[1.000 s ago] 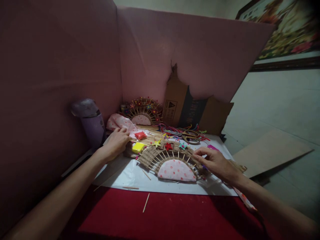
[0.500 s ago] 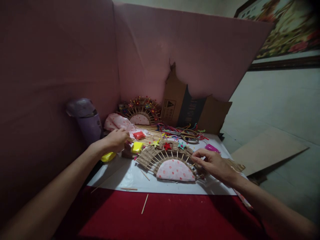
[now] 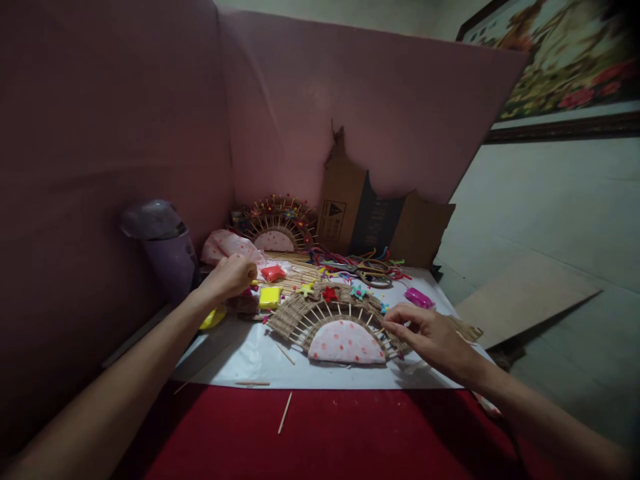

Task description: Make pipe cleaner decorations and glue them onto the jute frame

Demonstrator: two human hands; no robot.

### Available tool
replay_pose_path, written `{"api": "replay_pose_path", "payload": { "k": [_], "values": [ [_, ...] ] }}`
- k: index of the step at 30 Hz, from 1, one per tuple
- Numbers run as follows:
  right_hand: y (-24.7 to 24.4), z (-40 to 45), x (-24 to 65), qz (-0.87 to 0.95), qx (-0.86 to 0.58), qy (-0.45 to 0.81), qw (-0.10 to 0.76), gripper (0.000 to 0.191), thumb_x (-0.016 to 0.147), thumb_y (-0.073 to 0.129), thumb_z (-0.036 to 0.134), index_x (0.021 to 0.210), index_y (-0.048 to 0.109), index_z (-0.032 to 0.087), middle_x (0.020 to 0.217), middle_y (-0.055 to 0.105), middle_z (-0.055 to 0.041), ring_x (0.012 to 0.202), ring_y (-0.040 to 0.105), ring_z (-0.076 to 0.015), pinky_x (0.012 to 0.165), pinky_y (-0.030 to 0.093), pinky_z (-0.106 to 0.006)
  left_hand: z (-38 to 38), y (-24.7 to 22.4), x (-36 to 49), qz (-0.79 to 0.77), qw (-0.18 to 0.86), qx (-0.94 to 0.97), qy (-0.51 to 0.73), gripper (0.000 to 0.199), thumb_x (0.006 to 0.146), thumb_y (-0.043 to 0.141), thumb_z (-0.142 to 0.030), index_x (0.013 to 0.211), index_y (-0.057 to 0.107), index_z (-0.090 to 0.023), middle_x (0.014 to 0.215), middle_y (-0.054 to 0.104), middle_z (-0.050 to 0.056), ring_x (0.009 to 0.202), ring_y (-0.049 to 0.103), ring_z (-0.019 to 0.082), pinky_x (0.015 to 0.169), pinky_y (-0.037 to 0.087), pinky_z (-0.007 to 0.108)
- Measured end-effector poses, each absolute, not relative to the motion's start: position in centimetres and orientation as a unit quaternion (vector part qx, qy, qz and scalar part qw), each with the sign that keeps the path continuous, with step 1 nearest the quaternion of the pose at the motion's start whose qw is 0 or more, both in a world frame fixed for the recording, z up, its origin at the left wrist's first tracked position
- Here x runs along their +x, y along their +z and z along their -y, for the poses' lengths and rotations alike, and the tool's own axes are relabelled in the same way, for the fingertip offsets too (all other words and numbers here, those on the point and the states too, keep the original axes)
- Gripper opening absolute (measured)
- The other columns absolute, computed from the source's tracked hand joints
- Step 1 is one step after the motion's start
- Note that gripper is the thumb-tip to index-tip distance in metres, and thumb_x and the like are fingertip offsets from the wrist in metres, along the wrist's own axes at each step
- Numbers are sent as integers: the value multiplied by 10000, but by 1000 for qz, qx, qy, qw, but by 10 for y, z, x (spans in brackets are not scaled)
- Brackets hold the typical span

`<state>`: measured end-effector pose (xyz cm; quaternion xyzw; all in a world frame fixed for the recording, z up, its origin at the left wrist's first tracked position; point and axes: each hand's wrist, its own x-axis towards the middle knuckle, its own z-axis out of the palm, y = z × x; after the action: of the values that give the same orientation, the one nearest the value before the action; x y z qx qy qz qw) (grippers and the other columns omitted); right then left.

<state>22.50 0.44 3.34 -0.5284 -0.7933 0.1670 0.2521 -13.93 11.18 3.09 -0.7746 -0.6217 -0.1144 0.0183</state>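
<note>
A half-round woven fan (image 3: pixel 295 308) of brown cord on thin sticks lies in front of me, with a half-moon of pink dotted cloth (image 3: pixel 347 341). Along its arc sit a yellow star (image 3: pixel 306 289), a red star (image 3: pixel 330 294) and a turquoise star (image 3: pixel 359 292). My right hand (image 3: pixel 433 337) is at the fan's right side, thumb and forefinger pinched close to a small blue ornament (image 3: pixel 385 308); whatever they hold is too small to make out. Beyond the fan's left end, my left hand (image 3: pixel 231 276) has its fingers curled closed beside a red packet (image 3: pixel 273 273) and a yellow packet (image 3: pixel 270 297). Its fingertips are hidden.
A second decorated fan (image 3: pixel 274 241) leans at the back. Scissors (image 3: pixel 375 272) lie among coloured stems near torn cardboard (image 3: pixel 340 210). A purple bottle (image 3: pixel 170 260) stands left, a magenta packet (image 3: pixel 419 298) lies right. Loose sticks (image 3: pixel 285 413) lie near the front edge.
My left hand has lifted slightly and its fingers have curled in. My right fingertips have shifted a little right along the fan, showing the blue ornament. The view has turned slightly right.
</note>
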Motion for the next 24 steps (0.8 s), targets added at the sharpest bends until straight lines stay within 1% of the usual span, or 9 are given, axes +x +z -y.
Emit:
{"api": "replay_pose_path", "payload": {
  "k": [4,8,11,13,16,18,21,24],
  "values": [
    [40,8,220,805,-512,175,243,253,876,473,353,761,623,185,799,625,-36,707,558,-157,635,409,-282,-115,21,-131,624,58,-777,-64,246,707,479,-149,787,710,-179,846,670,141,933,561,301,753,406,373],
    [44,24,214,811,-500,192,234,237,888,469,346,773,615,199,843,629,-30,769,556,-160,673,404,-287,-117,15,-128,627,83,-773,-46,248,742,466,-156,818,702,-150,871,658,170,973,535,315,787,390,396],
    [43,33,210,808,-492,214,243,217,894,462,342,801,605,208,876,624,-30,818,554,-165,727,412,-297,-116,15,-129,627,91,-772,-49,278,762,438,-146,878,690,-134,911,651,190,982,528,322,768,399,395],
    [41,38,208,805,-491,221,249,212,895,461,348,809,601,214,887,621,-31,841,555,-171,756,416,-305,-115,17,-132,626,90,-773,-52,292,761,430,-139,903,686,-146,924,653,180,970,537,310,742,410,375],
    [38,45,207,799,-497,222,257,206,892,466,361,813,601,227,910,623,-32,884,559,-183,797,416,-317,-115,19,-134,627,82,-773,-53,275,750,437,-143,827,700,-173,884,665,145,914,565,271,718,419,336],
    [36,48,207,796,-500,225,254,194,888,474,366,821,602,236,930,622,-29,901,559,-187,809,418,-318,-115,18,-134,629,77,-771,-54,257,744,453,-165,771,708,-167,850,666,145,878,578,261,713,422,330],
    [34,51,207,796,-501,229,249,188,888,473,366,830,604,245,953,620,-29,912,557,-191,803,422,-316,-116,15,-133,631,73,-770,-59,243,730,472,-180,731,711,-139,818,664,172,852,583,278,722,419,358],
    [33,52,206,798,-498,233,248,199,892,464,365,822,604,241,939,622,-31,888,560,-189,778,426,-313,-114,13,-131,618,62,-780,-77,226,719,479,-158,705,703,-131,806,662,191,893,565,312,766,397,410]
  ]
}}
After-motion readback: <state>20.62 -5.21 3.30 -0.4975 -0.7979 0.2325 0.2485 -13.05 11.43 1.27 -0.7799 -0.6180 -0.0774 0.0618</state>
